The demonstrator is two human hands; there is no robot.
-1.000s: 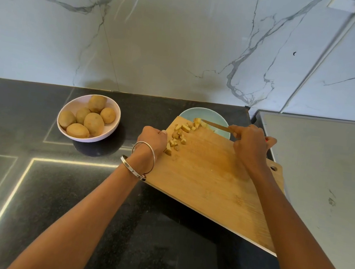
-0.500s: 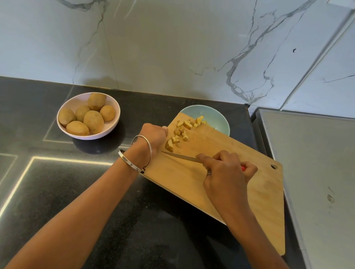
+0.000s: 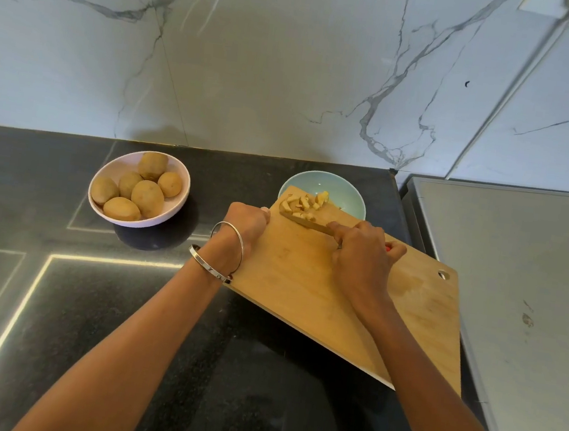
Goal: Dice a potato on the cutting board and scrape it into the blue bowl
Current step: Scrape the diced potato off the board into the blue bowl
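- While both forearms reach in from the near edge of the black counter (image 3: 136,358), the wooden cutting board (image 3: 306,289) lies skewed across it, its far corner lifted over the blue bowl's rim and its near long edge nearest me.
- On the board's left edge, the left hand (image 3: 244,221) is curled round the wood, thumb side up, gripping that edge; two thin metal bangles (image 3: 220,257) sit on the wrist just nearer than the hand.
- Right of that hand and over the board's far half, the right hand (image 3: 360,257) is closed tightly round a knife (image 3: 305,222), with a bit of red handle showing past the knuckles on the side away from the blade.
- The blade points left across the board, lying flat-ish just nearer than the diced potato; whether its edge touches the wood I cannot tell.
- Just beyond the blade, the diced potato (image 3: 304,205) is heaped at the board's far corner, some cubes right at the brink above the bowl.
- Behind that corner, the blue bowl (image 3: 344,196) stands partly hidden by the board, with a small scrap or two visible inside.
- Well left of the board, a white bowl (image 3: 172,210) holds six whole potatoes (image 3: 147,196).
- Right of the board, a grey steel surface (image 3: 518,280) adjoins the counter.
- Farthest back, a white marble wall (image 3: 276,64) with grey veins rises behind the board.
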